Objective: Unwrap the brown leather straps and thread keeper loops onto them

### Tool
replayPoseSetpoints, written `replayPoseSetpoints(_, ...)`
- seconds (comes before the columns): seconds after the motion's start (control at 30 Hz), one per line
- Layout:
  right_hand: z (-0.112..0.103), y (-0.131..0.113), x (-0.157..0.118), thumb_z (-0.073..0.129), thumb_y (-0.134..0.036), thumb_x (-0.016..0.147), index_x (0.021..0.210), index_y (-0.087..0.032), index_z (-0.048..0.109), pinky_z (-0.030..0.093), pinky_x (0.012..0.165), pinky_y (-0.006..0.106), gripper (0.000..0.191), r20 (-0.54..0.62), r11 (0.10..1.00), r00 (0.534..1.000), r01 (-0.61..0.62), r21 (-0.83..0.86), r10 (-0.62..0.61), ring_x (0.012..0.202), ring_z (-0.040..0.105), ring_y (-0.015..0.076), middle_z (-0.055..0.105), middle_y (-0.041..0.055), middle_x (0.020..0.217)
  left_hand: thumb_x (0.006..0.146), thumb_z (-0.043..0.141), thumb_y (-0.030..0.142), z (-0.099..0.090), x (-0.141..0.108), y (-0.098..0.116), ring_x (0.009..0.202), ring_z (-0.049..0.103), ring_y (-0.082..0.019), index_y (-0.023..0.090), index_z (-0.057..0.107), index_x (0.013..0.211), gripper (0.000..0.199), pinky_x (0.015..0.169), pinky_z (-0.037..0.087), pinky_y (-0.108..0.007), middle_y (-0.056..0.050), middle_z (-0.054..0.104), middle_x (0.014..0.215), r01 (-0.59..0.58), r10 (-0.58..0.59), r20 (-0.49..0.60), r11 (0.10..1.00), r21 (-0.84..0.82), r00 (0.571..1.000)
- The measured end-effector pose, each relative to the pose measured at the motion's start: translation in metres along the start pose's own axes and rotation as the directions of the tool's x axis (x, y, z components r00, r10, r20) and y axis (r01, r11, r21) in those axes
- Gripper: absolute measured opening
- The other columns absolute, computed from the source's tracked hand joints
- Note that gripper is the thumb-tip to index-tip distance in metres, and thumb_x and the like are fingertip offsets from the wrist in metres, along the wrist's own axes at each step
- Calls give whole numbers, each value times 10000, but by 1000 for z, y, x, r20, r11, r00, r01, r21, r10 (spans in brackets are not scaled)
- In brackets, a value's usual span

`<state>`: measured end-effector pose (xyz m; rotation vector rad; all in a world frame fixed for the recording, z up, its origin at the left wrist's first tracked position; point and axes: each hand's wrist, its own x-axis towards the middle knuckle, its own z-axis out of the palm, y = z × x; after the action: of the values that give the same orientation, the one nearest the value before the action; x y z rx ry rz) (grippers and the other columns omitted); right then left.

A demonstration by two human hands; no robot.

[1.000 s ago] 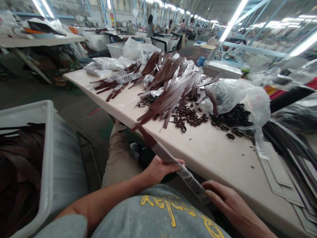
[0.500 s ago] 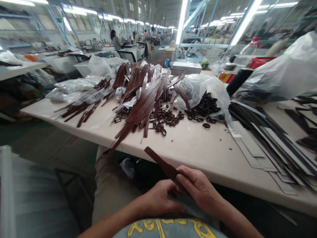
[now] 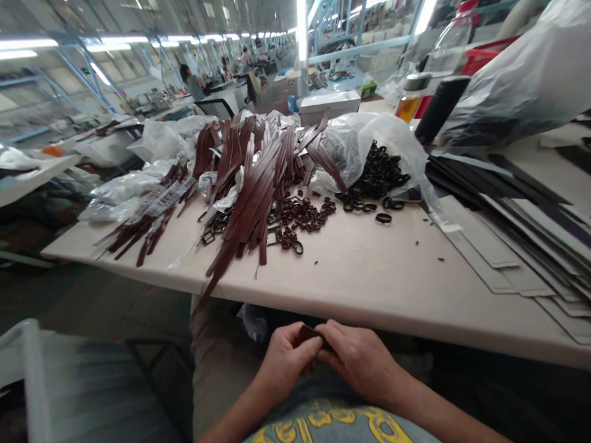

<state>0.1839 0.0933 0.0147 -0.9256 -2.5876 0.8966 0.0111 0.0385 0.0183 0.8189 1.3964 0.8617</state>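
Note:
Close to my body, below the table's front edge, my left hand (image 3: 293,352) and my right hand (image 3: 357,355) meet on a dark brown leather strap (image 3: 310,333). Both hands pinch it between thumb and fingers. Only a short piece of the strap shows between them; my fingers hide the rest. On the table ahead lies a heap of brown leather straps (image 3: 252,191), some hanging over the front edge. Beside the heap are small brown loops (image 3: 307,215) and several metal buckles (image 3: 210,235).
Black loops (image 3: 381,175) spill from a clear plastic bag (image 3: 418,147). Black and grey strips (image 3: 489,246) cover the table's right side. A bottle of amber liquid (image 3: 409,104) and a dark cylinder (image 3: 441,111) stand behind. A white rack (image 3: 34,381) is at lower left.
The strap, which pointed up and left from my right hand, is now mostly hidden between both hands. My left hand has closed on it, and the view has tilted and shifted.

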Motion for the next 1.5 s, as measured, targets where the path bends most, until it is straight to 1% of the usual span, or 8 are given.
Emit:
replayPoseSetpoints(0.6,19,14,-8,488,-216,930,784,-184,540,211,479,298,158,79,987,993,92,-128,-83,515,594,157,670,25,654,753,668,210,-2,-7,6,661,579,-141,138,692,769,77,600,437,-226,-22,674,725,-32,-4,166,975,219,986)
replayPoseSetpoints(0.73,12,18,-13,468,-279,963,778,-192,530,180,484,316,214,48,977,994,107,-183,-99,491,577,161,659,27,635,701,736,187,-4,-7,10,741,621,-165,167,658,1039,348,638,467,-239,-38,718,900,-47,29,62,949,313,998)
replayPoseSetpoints(0.8,10,19,-15,480,-264,954,789,-191,535,169,482,321,189,64,973,991,127,-193,-117,489,577,162,659,24,635,735,730,209,-8,-7,13,745,634,-166,191,652,1109,382,654,479,-246,-38,725,932,-85,74,43,915,394,996)
replayPoseSetpoints(0.93,8,20,-17,508,-209,923,808,-191,537,182,480,317,120,108,973,984,158,-167,-141,508,576,146,663,11,652,824,678,230,-18,-5,20,848,673,-186,215,741,985,174,795,479,-265,-45,748,919,-283,187,223,769,573,957)
replayPoseSetpoints(1.17,10,23,-11,459,-190,919,779,-196,511,162,481,326,150,101,962,982,176,-211,-158,490,556,141,641,8,636,843,638,175,-19,6,27,792,665,-191,175,732,919,122,752,485,-279,-65,738,863,-453,247,381,539,710,891)
replayPoseSetpoints(1.3,4,19,-8,445,-187,929,771,-191,520,172,489,323,175,108,965,984,159,-206,-139,505,569,148,640,12,637,806,661,140,-22,14,34,749,648,-164,189,729,873,108,720,476,-256,-24,722,806,-487,257,416,530,694,872)
replayPoseSetpoints(1.43,-18,16,-8,363,-277,1008,777,-187,541,263,522,303,306,30,990,998,57,-129,-54,555,597,158,643,23,660,799,707,230,-41,36,63,668,614,-135,202,719,906,111,631,463,-227,10,686,751,-445,395,237,601,664,888)
replayPoseSetpoints(1.5,-29,15,-8,319,-311,1028,816,-178,573,335,561,290,357,-28,999,1000,11,-54,-12,609,622,169,663,39,705,819,682,236,-56,55,79,639,585,-128,193,705,916,109,636,463,-240,5,660,762,-413,573,47,530,740,818)
